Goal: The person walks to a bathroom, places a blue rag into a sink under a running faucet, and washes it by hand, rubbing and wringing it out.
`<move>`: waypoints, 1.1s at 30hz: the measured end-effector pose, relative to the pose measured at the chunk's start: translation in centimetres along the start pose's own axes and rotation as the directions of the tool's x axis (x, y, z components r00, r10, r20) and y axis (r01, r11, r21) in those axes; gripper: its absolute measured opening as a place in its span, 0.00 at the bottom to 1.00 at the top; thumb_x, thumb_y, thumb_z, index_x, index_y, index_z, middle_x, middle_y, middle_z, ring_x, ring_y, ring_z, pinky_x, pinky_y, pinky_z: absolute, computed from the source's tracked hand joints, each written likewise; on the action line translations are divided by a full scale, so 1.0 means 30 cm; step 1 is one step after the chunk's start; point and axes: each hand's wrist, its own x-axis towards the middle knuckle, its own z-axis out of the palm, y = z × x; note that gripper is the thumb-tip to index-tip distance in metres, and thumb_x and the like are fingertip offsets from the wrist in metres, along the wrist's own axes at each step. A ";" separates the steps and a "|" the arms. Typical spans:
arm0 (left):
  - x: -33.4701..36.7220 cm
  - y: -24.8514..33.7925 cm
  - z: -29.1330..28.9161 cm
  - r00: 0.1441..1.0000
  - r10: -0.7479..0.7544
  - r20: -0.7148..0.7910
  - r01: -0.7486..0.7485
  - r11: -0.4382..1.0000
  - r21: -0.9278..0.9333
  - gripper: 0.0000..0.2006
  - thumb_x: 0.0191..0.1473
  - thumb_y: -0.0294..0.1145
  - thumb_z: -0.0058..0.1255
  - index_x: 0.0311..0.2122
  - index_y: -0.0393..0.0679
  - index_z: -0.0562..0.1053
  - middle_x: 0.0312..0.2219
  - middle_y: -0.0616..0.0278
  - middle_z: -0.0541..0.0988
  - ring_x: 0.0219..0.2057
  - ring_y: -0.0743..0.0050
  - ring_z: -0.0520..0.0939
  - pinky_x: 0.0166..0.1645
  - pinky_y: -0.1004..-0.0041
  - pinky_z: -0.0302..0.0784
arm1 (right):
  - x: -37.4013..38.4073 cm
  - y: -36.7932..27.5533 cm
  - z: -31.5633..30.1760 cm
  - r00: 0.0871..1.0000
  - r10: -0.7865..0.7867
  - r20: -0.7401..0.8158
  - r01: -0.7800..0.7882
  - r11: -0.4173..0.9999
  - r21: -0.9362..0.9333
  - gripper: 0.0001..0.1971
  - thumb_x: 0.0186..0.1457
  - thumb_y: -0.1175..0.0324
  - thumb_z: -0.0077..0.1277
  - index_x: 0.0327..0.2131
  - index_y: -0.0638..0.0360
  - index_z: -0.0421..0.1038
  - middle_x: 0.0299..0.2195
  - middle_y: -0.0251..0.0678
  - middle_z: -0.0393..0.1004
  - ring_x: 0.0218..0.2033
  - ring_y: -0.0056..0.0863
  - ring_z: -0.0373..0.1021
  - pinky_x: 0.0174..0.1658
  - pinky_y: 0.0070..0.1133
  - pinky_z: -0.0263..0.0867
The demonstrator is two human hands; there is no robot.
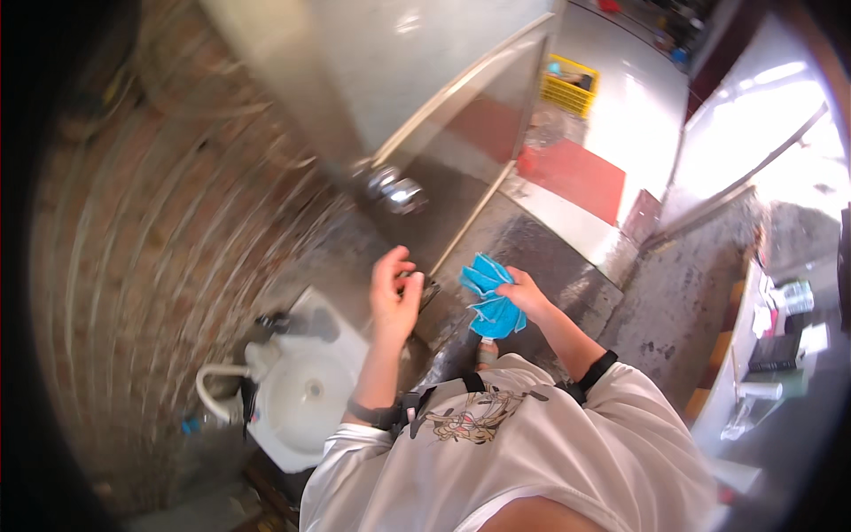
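Note:
A bright blue cloth (490, 306), folded and bunched with pale edges, hangs from my right hand (525, 294). Thumb and fingers pinch it at its right side, in front of my body. To the left, my left hand (395, 291) is raised with fingers loosely bent and apart, nothing between them. Just beyond it is the round shiny metal knob (396, 190) of a door (425, 97); hand and knob appear apart. A white washbasin (306, 399) with a pale curved spout (206, 390) stands below and left of my left hand.
A brick wall (186, 239) runs along the left, blurred. Past the doorway lie a red mat (576, 177) and a yellow crate (569, 86) with things inside. At right, a table (722, 390) bears a black box (774, 353) and a clear cup (797, 296).

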 end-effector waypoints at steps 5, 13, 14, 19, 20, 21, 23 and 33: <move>0.241 0.167 0.189 0.891 0.454 0.017 -0.413 0.795 0.443 0.22 0.43 0.20 0.47 0.47 0.37 0.60 0.46 0.54 0.61 0.46 0.63 0.64 0.45 0.72 0.63 | 0.024 -0.023 -0.370 0.994 0.018 -0.108 0.010 0.966 0.259 0.14 0.40 0.75 0.45 0.36 0.64 0.65 0.30 0.35 0.70 0.31 0.26 0.67 0.36 0.23 0.62; 0.387 0.019 0.250 0.880 0.474 -0.032 -0.268 0.551 0.791 0.16 0.51 0.34 0.39 0.43 0.37 0.65 0.41 0.50 0.66 0.44 0.52 0.64 0.47 0.61 0.58 | 0.177 0.016 -0.747 0.905 -0.110 -0.411 0.018 0.975 -0.220 0.19 0.37 0.67 0.50 0.37 0.63 0.65 0.29 0.43 0.71 0.30 0.29 0.68 0.34 0.24 0.63; 0.403 0.015 0.276 0.869 0.494 -0.023 -0.250 0.479 0.841 0.15 0.51 0.35 0.38 0.42 0.37 0.65 0.40 0.50 0.67 0.43 0.52 0.65 0.46 0.61 0.58 | 0.218 0.018 -0.771 0.912 -0.096 -0.398 0.051 0.991 -0.123 0.20 0.37 0.67 0.50 0.37 0.65 0.65 0.29 0.44 0.70 0.30 0.30 0.68 0.35 0.24 0.63; 0.465 0.014 0.405 0.856 0.516 -0.035 -0.102 0.235 0.967 0.14 0.50 0.34 0.39 0.39 0.36 0.67 0.38 0.52 0.68 0.41 0.53 0.66 0.44 0.60 0.59 | 0.456 -0.006 -0.984 0.955 -0.073 -0.288 0.015 0.980 -0.199 0.21 0.36 0.67 0.50 0.38 0.68 0.65 0.32 0.49 0.70 0.34 0.34 0.68 0.37 0.26 0.63; 0.468 0.011 0.404 0.855 0.514 -0.060 -0.050 0.197 0.979 0.14 0.51 0.34 0.39 0.39 0.36 0.67 0.39 0.52 0.68 0.41 0.53 0.66 0.44 0.60 0.59 | 0.506 -0.061 -1.000 0.960 -0.077 -0.269 0.019 0.977 -0.212 0.21 0.36 0.67 0.50 0.37 0.66 0.65 0.33 0.50 0.69 0.36 0.37 0.67 0.39 0.27 0.62; 0.474 -0.003 0.403 0.855 0.513 -0.076 -0.013 0.167 0.986 0.14 0.51 0.34 0.39 0.38 0.35 0.67 0.39 0.51 0.67 0.41 0.53 0.66 0.44 0.60 0.59 | 0.559 -0.075 -1.030 0.958 -0.089 -0.271 0.030 0.976 -0.214 0.21 0.36 0.67 0.50 0.37 0.66 0.65 0.33 0.50 0.69 0.36 0.37 0.67 0.39 0.27 0.62; 0.487 -0.073 0.390 0.826 0.538 -0.167 0.100 0.151 0.984 0.13 0.52 0.34 0.39 0.38 0.35 0.67 0.40 0.50 0.66 0.42 0.53 0.65 0.45 0.61 0.59 | 0.693 -0.135 -1.112 0.973 -0.061 -0.222 -0.031 0.921 -0.389 0.22 0.35 0.66 0.50 0.38 0.65 0.65 0.34 0.50 0.69 0.38 0.39 0.66 0.41 0.27 0.61; 0.674 0.058 0.478 0.759 0.597 -0.262 0.299 0.039 0.954 0.15 0.49 0.37 0.41 0.22 0.33 0.72 0.23 0.46 0.73 0.27 0.54 0.72 0.31 0.57 0.66 | 1.084 -0.618 -1.452 0.996 -0.066 -0.067 0.037 0.930 -0.365 0.19 0.34 0.64 0.50 0.34 0.64 0.66 0.27 0.43 0.71 0.30 0.31 0.67 0.36 0.26 0.62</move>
